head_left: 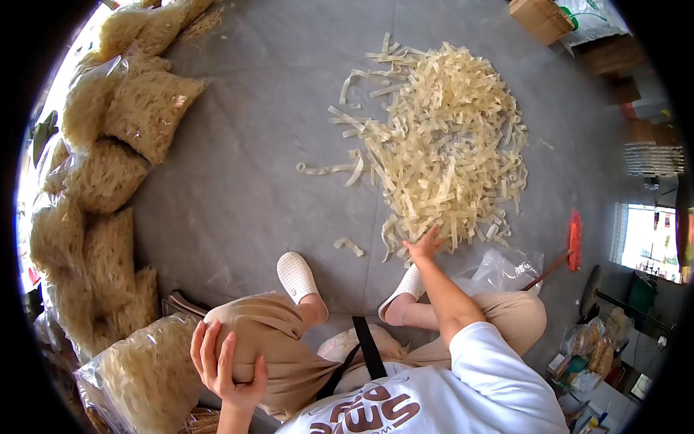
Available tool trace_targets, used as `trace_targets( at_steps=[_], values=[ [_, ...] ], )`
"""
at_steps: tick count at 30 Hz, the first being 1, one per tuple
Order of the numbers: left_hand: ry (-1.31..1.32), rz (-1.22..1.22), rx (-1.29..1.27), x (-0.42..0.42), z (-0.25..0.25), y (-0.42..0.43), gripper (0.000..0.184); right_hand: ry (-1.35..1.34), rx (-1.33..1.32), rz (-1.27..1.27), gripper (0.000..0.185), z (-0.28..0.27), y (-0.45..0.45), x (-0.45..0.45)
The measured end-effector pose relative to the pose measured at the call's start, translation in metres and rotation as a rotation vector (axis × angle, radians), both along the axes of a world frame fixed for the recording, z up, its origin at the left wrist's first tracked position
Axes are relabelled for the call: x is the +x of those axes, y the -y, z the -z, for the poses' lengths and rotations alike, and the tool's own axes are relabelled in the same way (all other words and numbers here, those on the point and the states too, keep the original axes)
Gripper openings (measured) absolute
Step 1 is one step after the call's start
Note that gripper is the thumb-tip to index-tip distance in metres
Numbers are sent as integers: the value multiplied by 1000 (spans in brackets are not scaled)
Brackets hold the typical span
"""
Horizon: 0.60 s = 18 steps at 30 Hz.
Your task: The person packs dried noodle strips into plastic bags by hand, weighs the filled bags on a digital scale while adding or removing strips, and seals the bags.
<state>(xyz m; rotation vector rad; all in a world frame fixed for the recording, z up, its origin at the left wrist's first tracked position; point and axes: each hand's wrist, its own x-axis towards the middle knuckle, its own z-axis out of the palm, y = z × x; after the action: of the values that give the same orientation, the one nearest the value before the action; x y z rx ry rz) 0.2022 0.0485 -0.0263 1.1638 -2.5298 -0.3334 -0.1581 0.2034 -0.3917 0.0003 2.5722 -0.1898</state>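
Note:
A broad heap of pale yellow, flat dried strips (448, 137) lies on the grey floor in front of me. My right hand (426, 246) reaches down to the heap's near edge, beside my white shoe, with thumb and fingers apart. It is at or touching the nearest strips; I cannot see any strip gripped in it. On my bent left knee rests my left hand (224, 365), its fingers spread and holding nothing. One loose strip (349, 246) lies apart from the heap, between it and my left shoe.
Clear plastic bags packed with similar strips (144, 108) line the left side. A filled bag (148, 369) stands close by my left knee. To the right are a crumpled clear plastic bag (506, 269) and a red-headed brush (575, 242). A cardboard box (541, 20) sits far right.

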Motion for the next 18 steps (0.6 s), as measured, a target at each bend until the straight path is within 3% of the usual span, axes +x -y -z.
trace_targets(
  at_steps=[2, 4, 5, 7, 8, 10, 18],
  values=[
    [4, 13, 15, -3, -1, 0, 44, -36, 16, 27, 116, 9, 2, -1],
    [0, 22, 16, -4, -1, 0, 44, -299, -56, 25, 76, 40, -10, -9],
    [-1, 22, 15, -6, -1, 0, 44, -300, -58, 25, 76, 58, -19, -17],
    [-21, 29, 25, -9, -2, 0, 44, -3, -634, 375, 30, 62, -21, -30],
    [-26, 29, 17, -10, -3, 0, 44, -7, -643, 374, 30, 64, -22, -31],
    [-44, 31, 21, -11, -3, 0, 45, -100, -829, 382, 11, 11, 0, -22],
    [-151, -6, -49, -8, 2, -7, 43, -109, -1070, 313, 12, -98, 25, -17]
  ],
)
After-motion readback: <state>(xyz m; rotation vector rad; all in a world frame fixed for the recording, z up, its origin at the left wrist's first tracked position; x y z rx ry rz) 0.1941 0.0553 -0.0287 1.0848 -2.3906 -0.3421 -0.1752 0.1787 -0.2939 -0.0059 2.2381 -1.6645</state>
